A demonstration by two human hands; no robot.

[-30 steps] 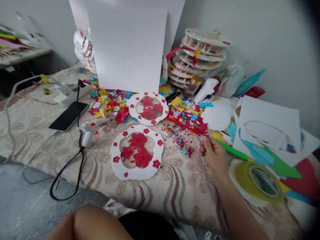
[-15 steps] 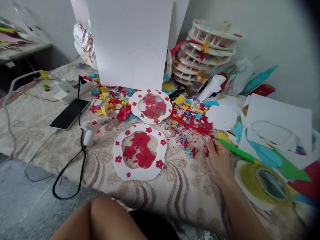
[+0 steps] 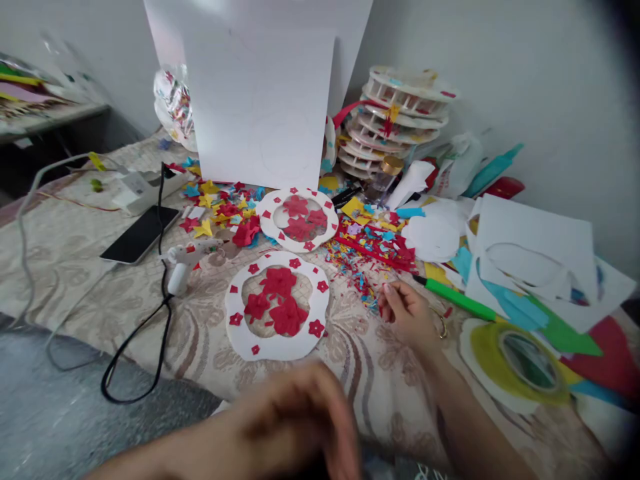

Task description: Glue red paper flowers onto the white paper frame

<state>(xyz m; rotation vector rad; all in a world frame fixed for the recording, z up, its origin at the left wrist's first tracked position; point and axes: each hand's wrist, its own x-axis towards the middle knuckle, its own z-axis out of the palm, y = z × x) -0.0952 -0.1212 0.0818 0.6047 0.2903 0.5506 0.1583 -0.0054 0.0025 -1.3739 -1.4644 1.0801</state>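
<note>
My left hand (image 3: pixel 295 420) is blurred in the foreground, fingers bent and pointing right; I cannot make out anything in it. Over the right part of the cloth, my right hand (image 3: pixel 407 317) has its fingers drawn together at the edge of the small paper scraps (image 3: pixel 357 263). Some red shows at its fingertips, too small to name. Between the hands and a little farther back lies a white scalloped foam ring (image 3: pixel 235 337) with red flowers (image 3: pixel 279 281) inside its opening. Behind it is a second such ring (image 3: pixel 270 230), also with red pieces.
On the left are a glue gun (image 3: pixel 181 260), a phone (image 3: pixel 140 233) and a looped black cable (image 3: pixel 107 373). White boards (image 3: pixel 260 100) stand at the back, beside stacked white tiers (image 3: pixel 400 123). At right lie a green-handled tool (image 3: pixel 460 299), paper sheets (image 3: pixel 540 227) and a yellow tape roll (image 3: pixel 493 360).
My left hand has come into view at the bottom, above my leg. My right hand has moved left along the edge of the scraps. The camera view has shifted slightly.
</note>
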